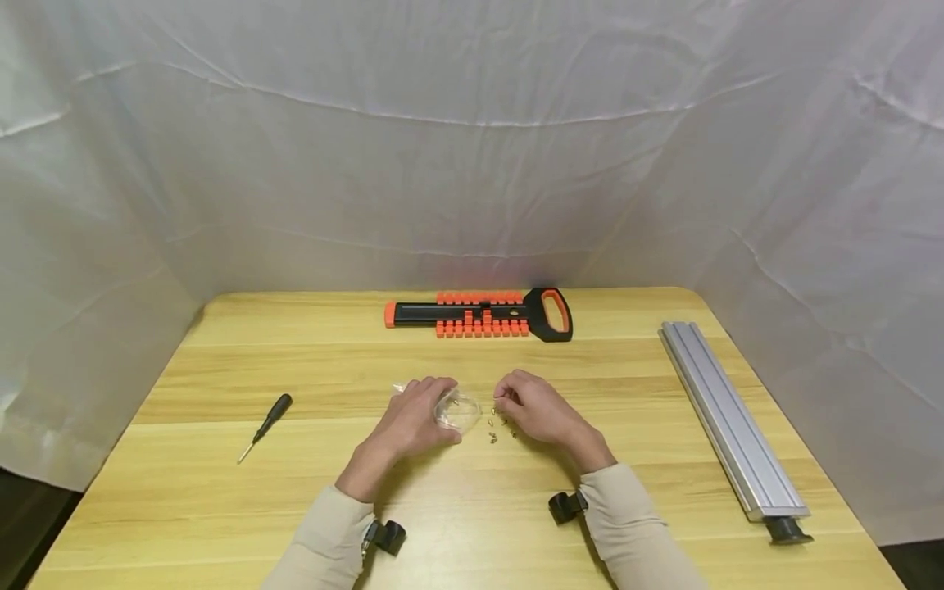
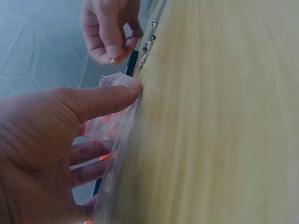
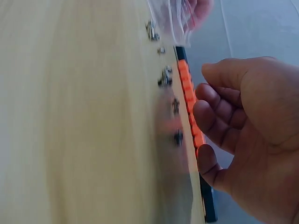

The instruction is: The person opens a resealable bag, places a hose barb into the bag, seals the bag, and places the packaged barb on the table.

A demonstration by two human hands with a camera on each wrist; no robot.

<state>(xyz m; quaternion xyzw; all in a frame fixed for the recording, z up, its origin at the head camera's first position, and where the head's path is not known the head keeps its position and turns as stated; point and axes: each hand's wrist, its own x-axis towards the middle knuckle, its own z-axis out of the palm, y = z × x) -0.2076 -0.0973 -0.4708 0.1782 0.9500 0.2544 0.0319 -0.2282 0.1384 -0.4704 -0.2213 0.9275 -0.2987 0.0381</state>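
My left hand [image 1: 419, 416] holds a clear zip-seal plastic bag [image 1: 459, 411], its thumb on one edge and its fingers along the other. The bag's red seal line shows in the left wrist view, beside the left thumb. To the right, my right hand [image 1: 542, 407] hovers above the table, thumb and index finger pinching a tiny shiny metal piece [image 2: 112, 60]. Several small brass-coloured metal pieces [image 1: 493, 438] lie loose on the wood between the two hands. In the right wrist view the fingers are curled, and the pinched piece cannot be made out there.
A black and orange handled tool [image 1: 460, 314] with orange blocks lies at the table's back. A black-handled screwdriver [image 1: 270, 422] rests at the left. A long grey metal rail [image 1: 730, 414] with a black end lies at the right. Pale cloth walls [image 1: 472, 188] surround the table.
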